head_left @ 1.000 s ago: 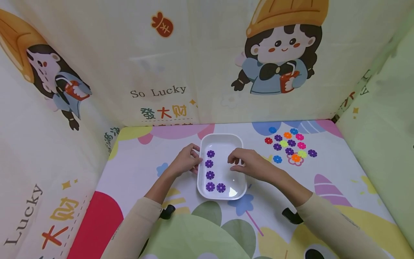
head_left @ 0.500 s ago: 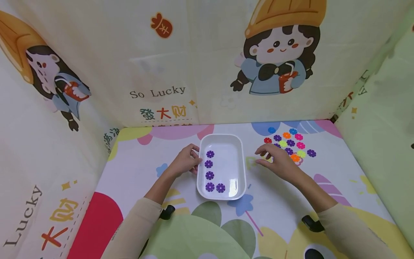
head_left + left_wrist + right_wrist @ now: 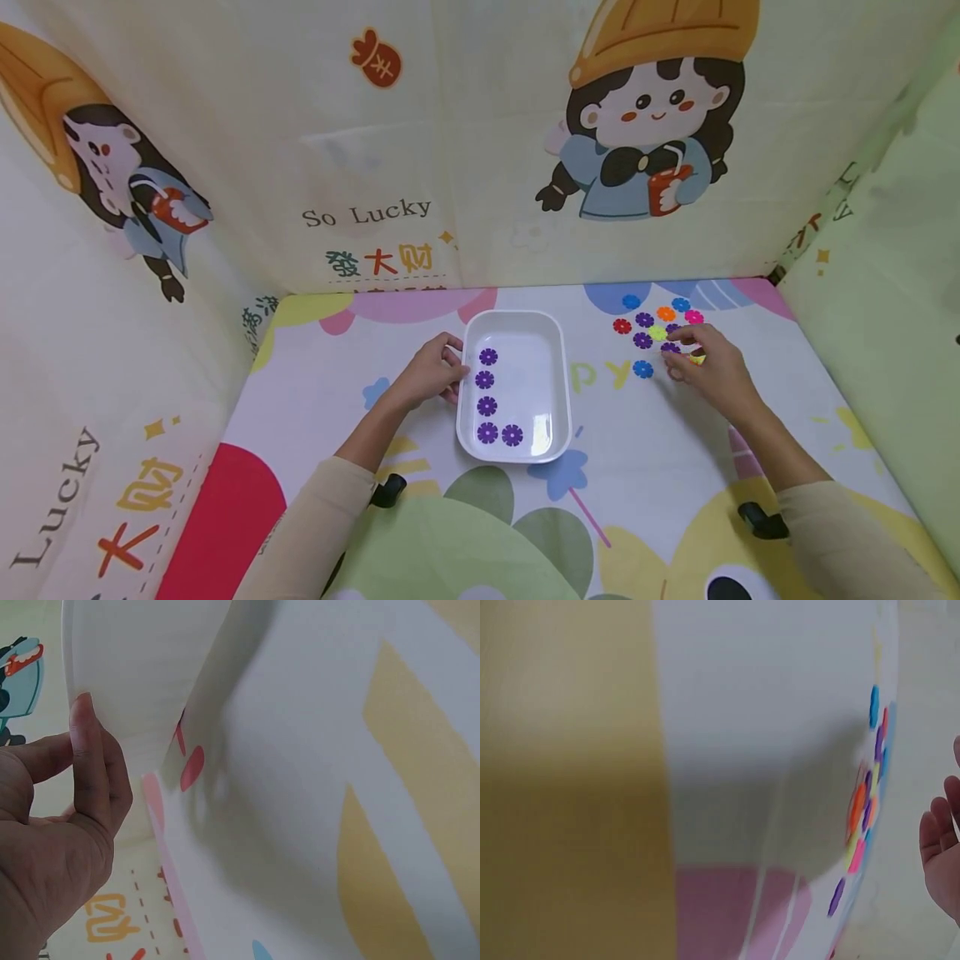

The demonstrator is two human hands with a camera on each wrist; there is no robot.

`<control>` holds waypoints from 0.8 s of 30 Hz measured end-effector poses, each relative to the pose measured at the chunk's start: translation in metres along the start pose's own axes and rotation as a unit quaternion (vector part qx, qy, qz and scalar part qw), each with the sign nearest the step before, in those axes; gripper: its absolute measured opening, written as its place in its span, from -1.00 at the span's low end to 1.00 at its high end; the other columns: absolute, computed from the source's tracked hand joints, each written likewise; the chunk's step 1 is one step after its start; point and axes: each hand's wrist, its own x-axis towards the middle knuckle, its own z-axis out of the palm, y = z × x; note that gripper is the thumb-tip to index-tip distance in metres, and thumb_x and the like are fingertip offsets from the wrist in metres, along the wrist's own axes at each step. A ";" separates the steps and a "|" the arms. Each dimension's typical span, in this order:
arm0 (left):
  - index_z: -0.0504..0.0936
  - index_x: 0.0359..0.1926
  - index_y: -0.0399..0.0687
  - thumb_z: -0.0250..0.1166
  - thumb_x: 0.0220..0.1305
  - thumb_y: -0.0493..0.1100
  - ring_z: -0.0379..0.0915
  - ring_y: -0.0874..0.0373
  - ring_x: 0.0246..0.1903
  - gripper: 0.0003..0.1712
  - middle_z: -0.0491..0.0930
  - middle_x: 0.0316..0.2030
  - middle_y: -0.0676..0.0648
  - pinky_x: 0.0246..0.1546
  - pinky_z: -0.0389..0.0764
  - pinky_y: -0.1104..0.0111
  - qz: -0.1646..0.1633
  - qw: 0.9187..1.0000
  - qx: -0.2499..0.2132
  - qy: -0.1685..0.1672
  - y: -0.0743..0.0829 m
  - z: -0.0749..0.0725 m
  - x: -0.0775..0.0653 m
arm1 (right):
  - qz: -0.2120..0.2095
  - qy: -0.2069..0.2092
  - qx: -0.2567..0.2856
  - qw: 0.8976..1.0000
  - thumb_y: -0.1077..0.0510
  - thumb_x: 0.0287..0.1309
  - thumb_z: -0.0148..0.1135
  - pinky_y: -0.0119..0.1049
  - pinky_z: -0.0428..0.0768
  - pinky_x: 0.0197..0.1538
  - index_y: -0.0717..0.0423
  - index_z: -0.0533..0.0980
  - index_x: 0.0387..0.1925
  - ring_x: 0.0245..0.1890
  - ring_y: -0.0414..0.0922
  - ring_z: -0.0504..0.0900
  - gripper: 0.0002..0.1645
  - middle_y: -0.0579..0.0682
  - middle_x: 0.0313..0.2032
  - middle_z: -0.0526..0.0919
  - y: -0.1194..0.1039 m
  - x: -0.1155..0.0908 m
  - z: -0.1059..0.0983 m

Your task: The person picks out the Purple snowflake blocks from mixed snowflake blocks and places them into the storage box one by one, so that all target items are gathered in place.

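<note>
A white rectangular tray (image 3: 528, 346) lies in the middle of the table. Inside it are several purple notched discs (image 3: 487, 406), in a column along the left side with one more beside the lowest. At the tray's left rim, my left hand (image 3: 429, 375) grips the edge; in the left wrist view its fingers (image 3: 94, 765) lie against the outer wall. My right hand (image 3: 712, 371) hovers over a cluster of coloured discs at the back right, thumb and fingers parted with nothing between them. It hides part of the cluster, where a lime disc (image 3: 657, 333) shows near the fingertips.
Purple, blue, orange, pink and red discs lie loosely spread around the right hand, a red disc (image 3: 622, 327) at the left and a blue disc (image 3: 642, 369) nearest the front. A patterned cloth (image 3: 405, 333) covers the table. Printed curtains (image 3: 480, 167) stand behind and at both sides.
My right hand has moved from above the tray out to the right, over the disc cluster. My left hand and the tray with its purple discs have stayed in place.
</note>
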 end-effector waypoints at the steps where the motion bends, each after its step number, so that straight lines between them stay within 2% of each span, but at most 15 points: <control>1: 0.39 0.24 -0.13 0.32 0.41 -0.26 0.62 0.04 -0.53 -0.55 0.54 -0.20 -0.19 -0.50 0.81 0.20 0.000 1.000 0.000 0.000 0.000 0.000 0.000 | 0.013 -0.001 -0.006 1.000 0.17 0.33 0.38 -0.33 0.73 0.01 0.21 0.52 0.14 0.12 0.23 0.54 -0.58 0.26 0.11 0.55 0.004 0.000 -0.003; 4: 0.39 0.23 -0.13 0.32 0.41 -0.26 0.62 0.05 -0.53 -0.55 0.53 -0.20 -0.19 -0.51 0.81 0.21 0.000 1.000 0.000 0.000 0.000 -0.001 0.000 | 0.048 -0.004 -0.021 0.999 0.09 0.37 0.35 0.20 0.68 0.12 0.22 0.49 0.20 0.16 0.27 0.48 -0.52 0.30 0.18 0.50 0.015 0.000 -0.009; 5: 0.39 0.23 -0.13 0.31 0.41 -0.27 0.62 0.05 -0.53 -0.55 0.53 -0.20 -0.19 -0.51 0.81 0.21 0.001 1.000 0.001 0.000 0.000 -0.001 0.000 | 0.060 -0.006 -0.021 0.998 0.06 0.38 0.34 0.28 0.66 0.14 0.22 0.48 0.23 0.18 0.29 0.47 -0.49 0.31 0.21 0.48 0.019 0.000 -0.011; 8: 0.39 0.24 -0.15 0.31 0.41 -0.28 0.62 0.06 -0.54 -0.55 0.53 -0.21 -0.18 -0.51 0.81 0.21 0.004 1.000 -0.001 -0.003 0.000 -0.001 0.000 | 0.085 -0.013 -0.032 0.996 0.01 0.41 0.30 0.36 0.61 0.17 0.24 0.44 0.30 0.22 0.36 0.41 -0.42 0.38 0.27 0.42 0.034 0.000 -0.015; 13: 0.38 0.23 -0.16 0.30 0.41 -0.30 0.61 0.06 -0.54 -0.55 0.52 -0.21 -0.19 -0.50 0.81 0.19 0.005 1.000 -0.009 -0.005 0.001 -0.001 0.000 | 0.106 -0.025 -0.060 0.992 0.04 0.43 0.26 0.46 0.51 0.21 0.25 0.41 0.34 0.27 0.45 0.30 -0.42 0.46 0.33 0.32 0.057 0.001 -0.021; 19: 0.38 0.23 -0.15 0.30 0.41 -0.28 0.61 0.05 -0.53 -0.56 0.53 -0.21 -0.19 -0.51 0.81 0.20 0.005 1.000 -0.005 -0.006 0.000 -0.001 0.002 | 0.144 -0.045 -0.058 0.987 -0.01 0.45 0.24 0.53 0.42 0.26 0.24 0.35 0.43 0.33 0.49 0.24 -0.32 0.49 0.38 0.25 0.069 0.001 -0.026; 24: 0.38 0.23 -0.14 0.30 0.42 -0.28 0.62 0.05 -0.52 -0.56 0.53 -0.20 -0.19 -0.50 0.81 0.20 0.004 1.000 -0.003 -0.007 -0.001 -0.002 0.001 | 0.169 -0.061 -0.046 0.983 -0.02 0.49 0.19 0.48 0.45 0.28 0.29 0.28 0.46 0.28 0.44 0.30 -0.29 0.47 0.31 0.31 0.076 0.003 -0.026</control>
